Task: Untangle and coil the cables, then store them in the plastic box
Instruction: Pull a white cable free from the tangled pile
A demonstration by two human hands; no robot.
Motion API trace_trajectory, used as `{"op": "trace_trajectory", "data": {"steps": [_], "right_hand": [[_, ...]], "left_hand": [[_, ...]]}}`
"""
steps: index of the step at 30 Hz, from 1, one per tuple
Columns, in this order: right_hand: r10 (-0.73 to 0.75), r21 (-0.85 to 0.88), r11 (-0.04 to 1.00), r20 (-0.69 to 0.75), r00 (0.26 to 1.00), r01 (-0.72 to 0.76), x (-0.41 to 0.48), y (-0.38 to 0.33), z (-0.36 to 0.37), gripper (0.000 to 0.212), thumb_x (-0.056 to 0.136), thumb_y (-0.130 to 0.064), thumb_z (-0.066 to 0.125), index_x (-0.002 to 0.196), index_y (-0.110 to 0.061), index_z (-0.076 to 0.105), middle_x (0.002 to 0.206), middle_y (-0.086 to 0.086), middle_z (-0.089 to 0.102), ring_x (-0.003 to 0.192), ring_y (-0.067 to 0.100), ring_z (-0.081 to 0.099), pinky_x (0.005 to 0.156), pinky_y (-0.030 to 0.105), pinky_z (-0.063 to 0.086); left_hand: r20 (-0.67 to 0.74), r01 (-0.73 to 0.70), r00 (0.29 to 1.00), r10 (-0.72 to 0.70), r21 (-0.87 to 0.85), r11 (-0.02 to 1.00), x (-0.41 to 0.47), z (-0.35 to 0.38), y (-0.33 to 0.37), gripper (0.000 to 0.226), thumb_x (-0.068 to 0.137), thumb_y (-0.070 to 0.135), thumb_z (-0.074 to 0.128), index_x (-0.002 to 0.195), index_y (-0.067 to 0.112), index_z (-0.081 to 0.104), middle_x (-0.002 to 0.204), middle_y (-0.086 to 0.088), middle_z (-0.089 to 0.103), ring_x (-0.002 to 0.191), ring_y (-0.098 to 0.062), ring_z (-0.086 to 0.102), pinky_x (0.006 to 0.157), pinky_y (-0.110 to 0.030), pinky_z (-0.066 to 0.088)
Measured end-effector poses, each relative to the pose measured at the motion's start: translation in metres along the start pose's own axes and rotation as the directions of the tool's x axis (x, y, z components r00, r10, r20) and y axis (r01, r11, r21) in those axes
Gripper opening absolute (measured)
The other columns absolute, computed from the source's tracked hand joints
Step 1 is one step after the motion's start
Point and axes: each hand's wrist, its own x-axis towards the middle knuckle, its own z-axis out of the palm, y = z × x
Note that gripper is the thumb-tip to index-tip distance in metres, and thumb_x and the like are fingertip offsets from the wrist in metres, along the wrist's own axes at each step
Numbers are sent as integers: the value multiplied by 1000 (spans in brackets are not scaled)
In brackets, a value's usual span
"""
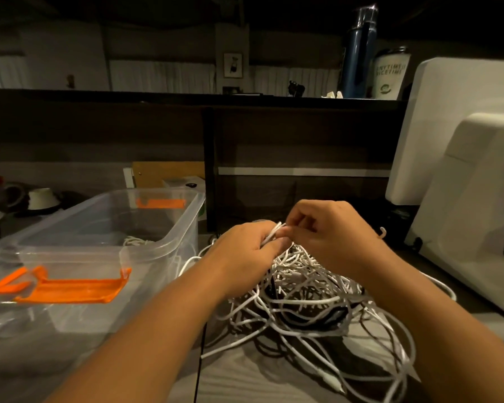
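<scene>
Head view shows both forearms reaching forward over the tangled white cables (309,289) heaped on the table just right of the clear plastic box (99,237), left hand (245,257) and right hand (329,228) each pinching strands at the top.
</scene>
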Motion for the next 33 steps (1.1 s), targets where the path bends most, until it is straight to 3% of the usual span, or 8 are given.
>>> {"op": "trace_trajectory", "data": {"steps": [4, 9, 16, 21, 26, 28, 30, 33], "right_hand": [[105, 213, 969, 109, 988, -127, 2, 2, -7, 15, 93, -16, 67, 90, -30, 70, 79, -6, 73, 73, 12, 69, 73, 43, 61], [200, -43, 980, 190, 961, -195, 0, 4, -10, 36, 96, -55, 57, 82, -25, 71, 71, -2, 71, 69, 21, 68, 68, 43, 57], [180, 61, 983, -104, 978, -174, 3, 0, 4, 31, 100, -49, 52, 89, -23, 65, 70, -2, 63, 64, 19, 58, 59, 38, 45], [109, -29, 994, 215, 970, -106, -2, -10, 15, 27, 104, -24, 47, 83, -37, 59, 81, -4, 65, 74, 18, 62, 71, 40, 52], [56, -14, 998, 328, 943, -54, -6, -20, 16, 22, 102, -34, 57, 81, -39, 53, 77, -4, 65, 72, 14, 63, 69, 33, 50], [57, 4, 998, 325, 944, -62, -6, -18, 16, 16, 101, -35, 59, 85, -35, 61, 77, -6, 65, 71, 13, 64, 71, 33, 53], [56, -2, 998, 339, 939, -59, -6, -17, 17, 11, 99, -34, 60, 93, -29, 68, 79, -6, 68, 74, 11, 65, 74, 35, 57], [24, -57, 998, 346, 938, -5, -4, -14, 15, 17, 97, -28, 59, 81, -28, 62, 74, -7, 63, 69, 10, 62, 70, 33, 57]], "left_hand": [[-139, 45, 989, -49, -37, 998, 3, 0, -5, 42, 103, 46, 48, 82, 19, 71, 49, 13, 46, 53, -10, 47, 62, -38, 41], [-245, 148, 935, -258, -392, 908, 6, 0, -1, 45, 106, 38, 46, 80, 16, 75, 47, 4, 38, 42, -12, 34, 56, -28, 33], [79, 172, 951, -299, -939, 298, -1, -1, 21, 50, 106, 38, 41, 90, 3, 73, 50, 6, 21, 41, -7, 14, 43, -22, 14], [47, 62, 984, -169, -994, 84, -6, -6, 31, 62, 92, 50, 50, 118, -4, 65, 62, 3, 30, 48, -8, 22, 56, -26, 17], [-21, 12, 994, -104, -951, 308, -7, -6, 27, 100, 65, 62, 81, 142, 8, 45, 76, 3, 39, 61, -9, 34, 69, -27, 37], [-24, 12, 997, -73, -887, 462, -6, -2, 25, 111, 59, 62, 84, 149, 17, 37, 82, 2, 51, 67, -7, 53, 95, -32, 44], [-42, 10, 997, -72, -797, 604, -6, 2, 23, 112, 67, 59, 78, 158, 27, 22, 115, -12, 62, 112, -16, 66, 118, -39, 29], [-82, -31, 996, -24, -608, 794, -7, 5, 27, 108, 73, 63, 73, 156, 47, 6, 158, -16, 28, 146, -20, 35, 98, -11, 38]]}}
